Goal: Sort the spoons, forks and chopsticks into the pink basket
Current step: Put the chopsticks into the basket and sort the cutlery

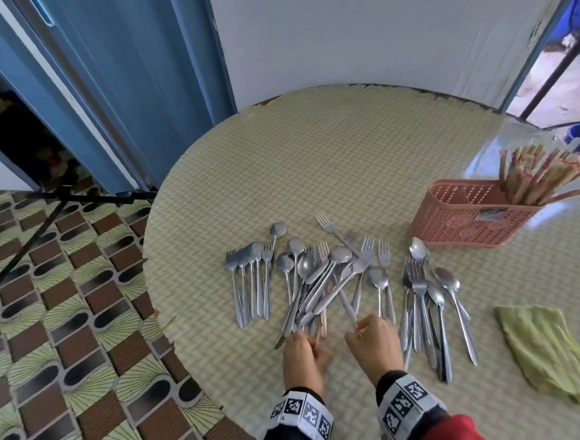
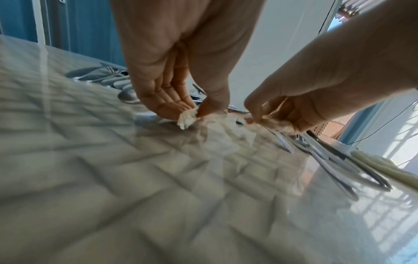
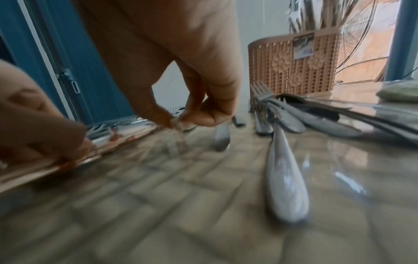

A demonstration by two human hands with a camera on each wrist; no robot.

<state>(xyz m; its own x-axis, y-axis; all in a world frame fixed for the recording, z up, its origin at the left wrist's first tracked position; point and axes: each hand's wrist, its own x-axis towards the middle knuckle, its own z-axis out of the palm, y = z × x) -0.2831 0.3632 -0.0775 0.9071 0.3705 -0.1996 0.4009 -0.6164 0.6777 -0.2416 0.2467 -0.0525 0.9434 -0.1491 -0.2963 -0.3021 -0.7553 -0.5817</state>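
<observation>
Both hands work at the near edge of the tangled middle heap of steel spoons and forks [image 1: 323, 279], low in the centre of the head view. Her left hand [image 1: 299, 355] pinches the ends of the pale, red-marked chopsticks [image 1: 322, 327] buried under that heap; the right hand [image 1: 376, 344] pinches what looks like another chopstick end between thumb and fingertips, though blur makes that uncertain. At right of the frame stands the pink perforated plastic basket [image 1: 453, 223], one end compartment already packed with upright chopsticks [image 1: 539, 178], the rest seemingly unfilled. A tidier row of cutlery [image 1: 251, 281] lies left of the heap and another cluster [image 1: 428, 299] right of it, beside a folded green cloth [image 1: 548, 346]. Dragging the sticks out from beneath crossed handles could scatter the heap toward the round table's [image 1: 345, 154] near edge, and a fingertip pinch may slip.
</observation>
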